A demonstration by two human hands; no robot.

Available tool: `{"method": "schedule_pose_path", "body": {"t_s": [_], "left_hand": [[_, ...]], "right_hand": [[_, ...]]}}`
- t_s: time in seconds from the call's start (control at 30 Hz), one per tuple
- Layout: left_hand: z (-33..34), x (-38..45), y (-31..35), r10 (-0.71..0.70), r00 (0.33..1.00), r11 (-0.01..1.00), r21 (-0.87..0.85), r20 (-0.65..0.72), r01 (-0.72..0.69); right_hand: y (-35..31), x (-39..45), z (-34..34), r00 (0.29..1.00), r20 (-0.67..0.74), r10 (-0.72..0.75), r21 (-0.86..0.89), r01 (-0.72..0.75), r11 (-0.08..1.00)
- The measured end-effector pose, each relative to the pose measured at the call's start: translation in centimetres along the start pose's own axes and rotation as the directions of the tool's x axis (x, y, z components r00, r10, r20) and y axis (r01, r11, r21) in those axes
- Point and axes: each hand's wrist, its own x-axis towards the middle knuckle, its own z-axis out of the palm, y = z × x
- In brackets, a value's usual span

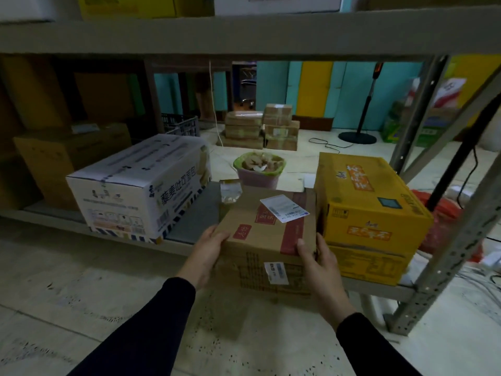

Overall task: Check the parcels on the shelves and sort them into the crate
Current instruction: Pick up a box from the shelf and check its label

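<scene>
Brown parcel [267,232] at lower centre of the frame, gripped from both sides at its near end. Left hand [207,256] on the near left corner, thumb over the top edge, fingers hidden behind the side. Right hand [318,263] on the near right corner, thumb lying on the red tape strip, fingers wrapped down the right side. Parcel thus between the two hands, reaching up and away from them, near end jutting past the shelf [187,234] edge toward the camera. Whether its far end rests on the shelf or hangs clear, cannot tell. White label [283,208] tilted on top, another on the front face.

Just right of the parcel, touching or almost so, yellow box [371,202] stacked on a second yellow one. Left of it, apart, white box [141,185] with blue print, skewed on the shelf. Further left, in shadow, plain brown box [62,156]. Dark crate [180,123] behind the white box, centre left. Beyond the shelf, upper centre, a lined bin [259,169] full of scraps and a stack of taped parcels [264,126] on the floor. Dark sleeves on both arms.
</scene>
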Motion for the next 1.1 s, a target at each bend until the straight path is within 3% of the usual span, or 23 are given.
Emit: {"method": "schedule_pose_path", "body": {"t_s": [0.33, 0.63, 0.77, 1.1], "left_hand": [[-2.5, 5.2, -1.7, 0.051, 0.991, 0.998, 0.037, 0.127, -0.056], [-2.0, 7.3, -0.3, 0.025, 0.983, 0.998, 0.055, 0.183, -0.035], [-0.9, 8.2, -0.3, 0.031, 0.981, 0.993, 0.108, 0.19, -0.052], [1.9, 11.2, 0.4, 0.098, 0.972, 0.982, 0.14, 0.212, -0.129]], "right_hand": [[1.7, 1.8, 4.3, 0.987, -0.099, 0.123, 0.157, -0.107, 0.982], [1.9, 4.2, 5.2, 0.964, -0.242, 0.108, -0.062, -0.126, 0.99], [1.9, 6.0, 4.8, 0.973, -0.223, 0.066, -0.127, -0.096, 0.987], [2.6, 11.4, 5.1, 0.947, -0.298, 0.121, -0.068, -0.148, 0.987]]}}
